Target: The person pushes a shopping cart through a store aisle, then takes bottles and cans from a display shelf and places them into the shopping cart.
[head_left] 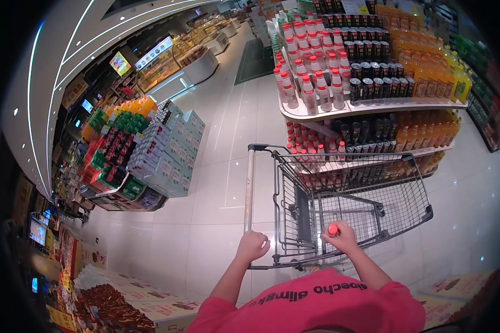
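A metal shopping cart [372,166] with a wire basket stands in front of me, turned sideways to the right. My left hand [253,246] is closed around the near end of the cart's handle bar [250,194]. Over the basket, my right hand [341,238] grips a bottle [333,229] whose red cap points up at the camera; most of its body is hidden below the cap and fingers. Beneath that hand, the basket's wire floor shows. Similar red-capped bottles [315,83] stand in rows on the shelf just beyond the cart.
Dark cans [378,86] and orange drink bottles [428,86] fill the same tiered display. Stacked drink cartons [172,150] form an island at left. Bakery counters [189,66] line the aisle behind. Low bins with packaged goods [111,302] lie at lower left. Pale tiled floor [222,183] runs between.
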`<action>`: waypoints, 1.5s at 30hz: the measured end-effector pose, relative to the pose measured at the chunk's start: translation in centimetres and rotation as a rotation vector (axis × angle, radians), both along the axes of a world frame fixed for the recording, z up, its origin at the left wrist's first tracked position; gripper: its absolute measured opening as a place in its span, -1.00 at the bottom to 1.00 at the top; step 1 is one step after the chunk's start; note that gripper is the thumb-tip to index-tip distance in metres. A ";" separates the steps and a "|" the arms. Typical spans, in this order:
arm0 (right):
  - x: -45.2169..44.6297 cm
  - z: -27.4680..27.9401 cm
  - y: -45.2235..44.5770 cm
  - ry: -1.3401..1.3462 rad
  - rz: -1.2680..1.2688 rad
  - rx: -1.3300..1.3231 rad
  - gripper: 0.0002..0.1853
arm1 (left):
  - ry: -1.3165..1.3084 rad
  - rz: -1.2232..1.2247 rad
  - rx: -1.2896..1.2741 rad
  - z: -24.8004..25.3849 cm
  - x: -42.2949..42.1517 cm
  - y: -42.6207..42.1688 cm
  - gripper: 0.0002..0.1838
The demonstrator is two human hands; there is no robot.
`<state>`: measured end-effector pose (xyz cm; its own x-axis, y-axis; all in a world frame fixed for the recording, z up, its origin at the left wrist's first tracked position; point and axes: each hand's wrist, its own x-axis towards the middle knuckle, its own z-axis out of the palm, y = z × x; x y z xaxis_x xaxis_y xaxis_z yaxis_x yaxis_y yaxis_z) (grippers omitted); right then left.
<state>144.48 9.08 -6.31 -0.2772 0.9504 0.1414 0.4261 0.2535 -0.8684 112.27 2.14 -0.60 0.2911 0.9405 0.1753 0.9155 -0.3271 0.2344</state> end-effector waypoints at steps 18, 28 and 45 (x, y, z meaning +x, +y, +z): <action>-3.0 -12.1 7.6 -0.567 0.542 0.025 -0.64 | -0.589 -0.080 0.207 17.9 6.0 6.5 -0.50; -2.3 -15.8 8.8 -0.326 0.790 -0.086 -0.68 | -0.702 -0.215 0.540 30.4 23.3 12.9 -0.77; -6.7 -22.8 11.7 -0.503 1.275 0.003 -0.61 | -0.564 -0.162 -0.179 7.9 19.0 31.6 -0.26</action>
